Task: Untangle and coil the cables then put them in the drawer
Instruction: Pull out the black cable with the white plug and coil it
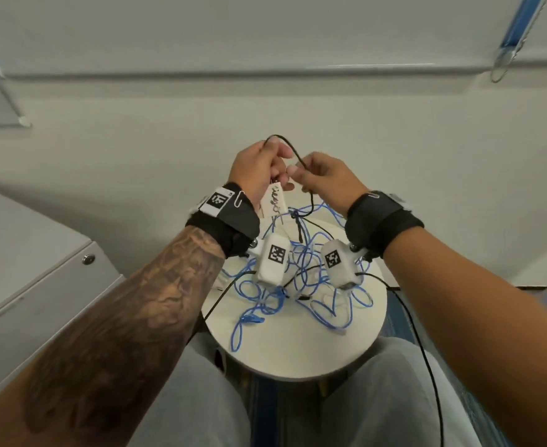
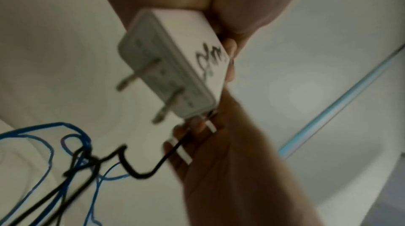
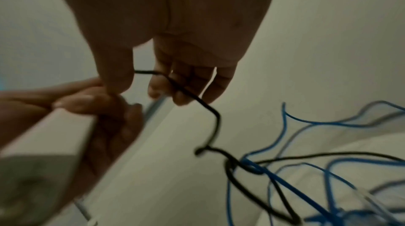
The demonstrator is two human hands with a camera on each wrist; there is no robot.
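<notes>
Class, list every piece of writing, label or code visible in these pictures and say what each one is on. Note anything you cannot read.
Black handwritten scrawl on the white charger held in the left hand: not legible.
Small print on the charger's pronged face: too blurred to read.
Square black-and-white codes on the left wristband and both wrist cameras: patterns, no letters.
No other text shows.

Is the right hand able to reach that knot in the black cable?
Probably yes: the right hand already pinches the black cable just above the knot, with nothing between.
</notes>
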